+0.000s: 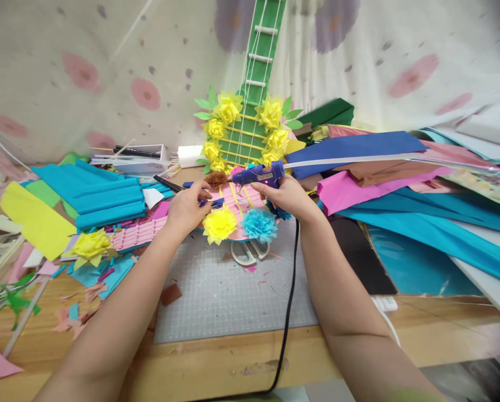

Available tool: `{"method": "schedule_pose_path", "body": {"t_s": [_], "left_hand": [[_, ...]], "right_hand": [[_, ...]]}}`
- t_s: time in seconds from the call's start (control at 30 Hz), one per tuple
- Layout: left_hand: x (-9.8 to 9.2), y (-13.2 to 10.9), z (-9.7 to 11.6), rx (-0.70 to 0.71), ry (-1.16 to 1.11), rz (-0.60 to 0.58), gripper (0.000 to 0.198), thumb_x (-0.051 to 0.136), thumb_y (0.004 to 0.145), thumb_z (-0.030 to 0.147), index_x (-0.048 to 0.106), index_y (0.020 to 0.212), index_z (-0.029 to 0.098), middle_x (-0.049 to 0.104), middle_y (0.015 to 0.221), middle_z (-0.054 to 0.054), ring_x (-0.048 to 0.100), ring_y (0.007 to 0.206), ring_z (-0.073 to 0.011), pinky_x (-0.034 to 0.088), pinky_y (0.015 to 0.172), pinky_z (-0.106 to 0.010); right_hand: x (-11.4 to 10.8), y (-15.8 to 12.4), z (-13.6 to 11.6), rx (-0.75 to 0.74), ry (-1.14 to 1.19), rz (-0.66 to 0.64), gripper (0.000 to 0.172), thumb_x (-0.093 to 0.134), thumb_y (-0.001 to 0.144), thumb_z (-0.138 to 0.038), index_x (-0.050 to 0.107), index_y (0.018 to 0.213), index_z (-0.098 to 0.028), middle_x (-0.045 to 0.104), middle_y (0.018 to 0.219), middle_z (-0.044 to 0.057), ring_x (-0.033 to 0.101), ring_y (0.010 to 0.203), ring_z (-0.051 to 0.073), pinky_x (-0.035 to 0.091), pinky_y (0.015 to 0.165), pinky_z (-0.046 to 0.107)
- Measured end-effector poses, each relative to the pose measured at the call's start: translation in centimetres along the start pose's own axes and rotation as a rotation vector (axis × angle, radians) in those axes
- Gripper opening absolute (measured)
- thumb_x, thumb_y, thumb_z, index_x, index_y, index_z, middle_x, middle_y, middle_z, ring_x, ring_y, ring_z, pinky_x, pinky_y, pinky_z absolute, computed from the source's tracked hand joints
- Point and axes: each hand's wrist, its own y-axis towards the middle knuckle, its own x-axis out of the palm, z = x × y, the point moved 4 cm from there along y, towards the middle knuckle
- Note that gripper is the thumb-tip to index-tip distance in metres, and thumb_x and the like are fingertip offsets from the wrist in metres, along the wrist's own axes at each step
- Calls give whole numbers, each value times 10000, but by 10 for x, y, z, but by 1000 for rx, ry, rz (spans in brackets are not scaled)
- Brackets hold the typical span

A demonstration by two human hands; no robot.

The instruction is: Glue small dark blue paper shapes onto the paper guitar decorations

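Note:
My right hand [285, 195] is wrapped round a blue hot glue gun [258, 176], its nozzle pointing left. The nozzle tip is at a brown fringed paper flower centre [215, 178], with dark blue paper strips [211, 203] beside it. My left hand [190, 205] pinches this brown-and-blue paper flower; the fingertips are partly hidden. Behind both hands leans a paper guitar with a green neck [256, 72] and yellow paper flowers [229, 107]. On its pink lower body are a yellow flower [219, 225] and a light blue flower [260, 224].
White-handled scissors [244, 254] lie partly under the guitar on a grey cutting mat [233, 301]. The glue gun's black cord [291, 290] crosses the mat. Crepe paper sheets [434, 218] are piled at right, blue paper [103, 195] at left. A patterned curtain [107, 67] hangs behind.

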Motion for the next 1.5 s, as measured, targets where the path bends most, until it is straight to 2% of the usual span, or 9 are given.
{"method": "schedule_pose_path", "body": {"t_s": [0.17,0.33,0.57,0.73,0.83,1.0,1.17,1.27,1.5], "left_hand": [[1,5,11,8,181,-110,397,632,771,224,571,1162,254,759,1004,-32,695,959,-266,488,758,-344],[2,5,11,-45,266,-71,355,575,796,208,577,1149,244,763,957,-41,700,941,-273,476,723,-337],[1,6,3,-130,18,7,403,647,713,169,532,1093,235,751,882,-12,703,834,-221,469,687,-305],[4,7,-2,-129,-116,36,387,669,677,167,511,1022,238,732,815,6,691,788,-198,474,686,-295],[7,8,-8,-139,-202,57,366,683,674,193,506,990,242,732,805,11,694,790,-196,486,703,-299],[13,9,-15,-176,-387,56,348,699,665,221,511,957,242,728,763,21,704,774,-198,507,713,-308],[13,10,-14,-176,-440,46,417,684,608,152,469,955,239,705,744,37,689,723,-175,506,691,-294],[13,10,-10,-165,-426,38,457,653,581,96,452,967,238,687,753,45,666,682,-151,494,653,-272],[11,9,-2,-158,-417,29,471,706,616,130,450,998,230,697,834,17,665,707,-143,509,665,-271]], "right_hand": [[-1,1,3,-8,20,15,439,636,748,-608,572,638,-188,554,567,23,550,591,158,439,616,310],[1,1,3,12,17,8,437,637,746,-606,578,636,-187,545,546,19,548,583,157,438,612,305],[3,0,2,13,-7,4,445,636,747,-610,581,616,-188,557,548,21,556,593,161,443,646,313],[5,0,0,-5,-25,-8,427,635,756,-596,593,646,-185,588,592,37,576,633,175,447,662,317],[8,1,-2,-22,-32,2,412,635,757,-589,635,725,-178,618,644,52,596,686,194,454,680,323],[10,3,-1,-26,14,113,415,646,760,-534,694,928,-158,676,770,82,629,783,220,468,709,331],[10,4,2,-20,54,165,428,626,777,-527,703,964,-150,685,738,80,645,784,224,477,708,325],[10,3,0,-19,60,151,414,629,778,-515,708,950,-148,687,728,76,645,769,218,478,704,320],[12,3,-2,0,53,113,410,637,770,-508,710,943,-143,696,781,97,650,797,230,478,705,323]]}}
